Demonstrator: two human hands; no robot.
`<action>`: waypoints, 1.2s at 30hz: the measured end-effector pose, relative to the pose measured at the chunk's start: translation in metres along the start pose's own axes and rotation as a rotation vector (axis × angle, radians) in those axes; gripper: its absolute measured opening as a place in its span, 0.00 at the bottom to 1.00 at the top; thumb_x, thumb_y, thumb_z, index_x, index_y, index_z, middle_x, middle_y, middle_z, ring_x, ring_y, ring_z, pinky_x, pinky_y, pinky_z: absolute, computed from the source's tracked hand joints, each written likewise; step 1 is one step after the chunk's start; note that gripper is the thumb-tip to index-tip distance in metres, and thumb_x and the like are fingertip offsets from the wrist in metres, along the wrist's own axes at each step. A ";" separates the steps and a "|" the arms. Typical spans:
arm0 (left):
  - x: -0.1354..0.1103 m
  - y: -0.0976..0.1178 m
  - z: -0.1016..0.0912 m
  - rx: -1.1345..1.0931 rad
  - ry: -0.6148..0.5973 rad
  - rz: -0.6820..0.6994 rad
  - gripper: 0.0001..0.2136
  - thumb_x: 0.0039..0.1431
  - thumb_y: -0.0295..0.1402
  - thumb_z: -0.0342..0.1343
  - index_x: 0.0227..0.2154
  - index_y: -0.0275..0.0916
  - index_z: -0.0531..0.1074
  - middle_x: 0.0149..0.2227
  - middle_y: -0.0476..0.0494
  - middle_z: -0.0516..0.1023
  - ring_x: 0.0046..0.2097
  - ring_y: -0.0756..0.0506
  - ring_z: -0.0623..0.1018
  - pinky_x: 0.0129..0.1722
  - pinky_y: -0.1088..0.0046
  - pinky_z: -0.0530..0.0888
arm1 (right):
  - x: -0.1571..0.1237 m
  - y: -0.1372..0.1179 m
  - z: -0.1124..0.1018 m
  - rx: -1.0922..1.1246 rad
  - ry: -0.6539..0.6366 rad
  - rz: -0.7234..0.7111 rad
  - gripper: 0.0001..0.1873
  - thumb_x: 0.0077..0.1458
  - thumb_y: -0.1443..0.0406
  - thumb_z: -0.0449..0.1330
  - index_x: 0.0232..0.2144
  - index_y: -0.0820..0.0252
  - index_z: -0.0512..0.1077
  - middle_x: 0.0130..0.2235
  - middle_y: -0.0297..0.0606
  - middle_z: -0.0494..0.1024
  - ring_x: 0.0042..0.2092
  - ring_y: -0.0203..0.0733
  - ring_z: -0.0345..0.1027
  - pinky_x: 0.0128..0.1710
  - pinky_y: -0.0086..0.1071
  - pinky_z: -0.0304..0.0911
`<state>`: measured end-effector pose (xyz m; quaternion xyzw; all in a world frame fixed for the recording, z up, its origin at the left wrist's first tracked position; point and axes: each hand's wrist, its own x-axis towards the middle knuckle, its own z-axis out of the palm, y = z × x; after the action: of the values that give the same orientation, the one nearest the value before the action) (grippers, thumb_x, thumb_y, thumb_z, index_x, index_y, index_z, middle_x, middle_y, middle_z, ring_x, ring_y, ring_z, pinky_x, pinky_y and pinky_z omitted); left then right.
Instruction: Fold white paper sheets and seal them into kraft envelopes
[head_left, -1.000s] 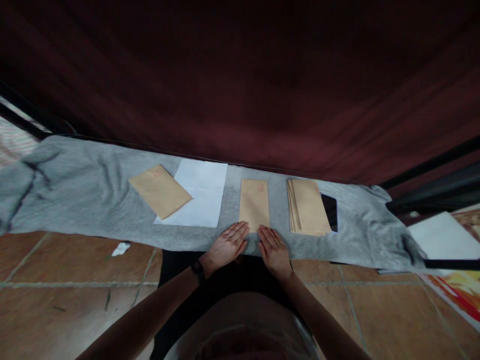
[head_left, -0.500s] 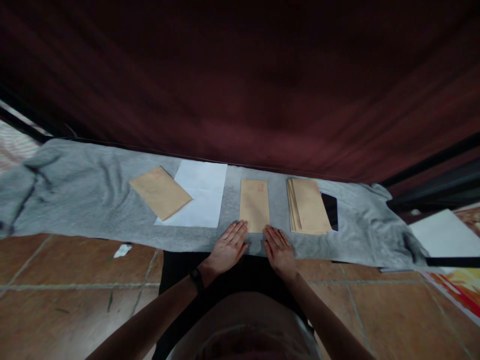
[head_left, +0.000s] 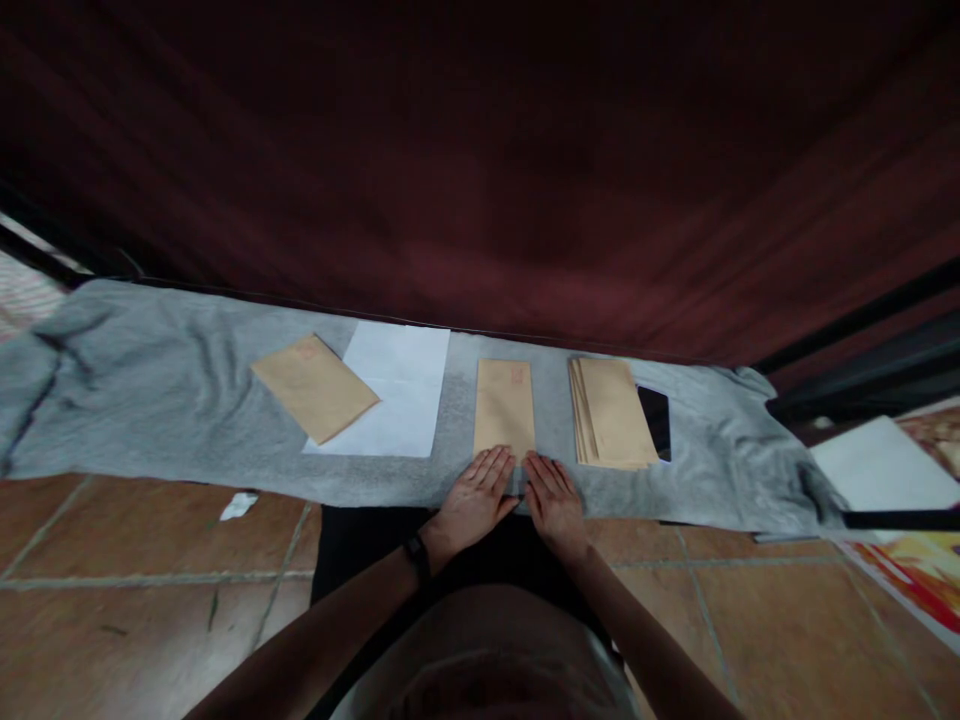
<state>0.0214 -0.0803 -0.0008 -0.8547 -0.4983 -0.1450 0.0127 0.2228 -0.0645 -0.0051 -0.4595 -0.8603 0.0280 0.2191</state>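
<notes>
A brown paper envelope [head_left: 503, 405] with a red printed mark lies upright in front of me on the grey cloth. My left hand [head_left: 480, 490] rests flat over its near edge, fingers stretched out. Beside it my right hand [head_left: 553, 497] lies flat at the envelope's near right corner, its fingers also extended. The fingertips of the two hands are close together. To the right is a fanned stack of brown envelopes [head_left: 615, 415]. On the left another brown envelope [head_left: 315, 388] lies slanted, partly over white paper sheets [head_left: 409, 390].
A dark-screened phone [head_left: 657, 422] lies partly under the envelope stack. Grey cloth [head_left: 172, 390] covers the narrow table, with a dark red curtain [head_left: 480, 200] behind it. A white scrap [head_left: 239, 505] is on the tiled floor. A white board [head_left: 889, 465] stands at right.
My left hand has slid right across the envelope's near edge towards my right hand. The right hand has barely moved. The whole view has shifted slightly.
</notes>
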 end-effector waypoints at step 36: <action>0.064 -0.031 0.012 -0.057 -0.034 -0.084 0.28 0.72 0.37 0.40 0.70 0.29 0.53 0.71 0.29 0.59 0.73 0.39 0.59 0.71 0.55 0.58 | 0.006 -0.009 0.007 0.024 0.049 -0.044 0.24 0.70 0.67 0.51 0.66 0.62 0.67 0.62 0.46 0.75 0.64 0.47 0.68 0.69 0.49 0.58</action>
<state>0.0278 -0.0085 0.0008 -0.8353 -0.5297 -0.1450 -0.0262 0.2095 -0.0637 -0.0069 -0.4385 -0.8640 0.0223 0.2463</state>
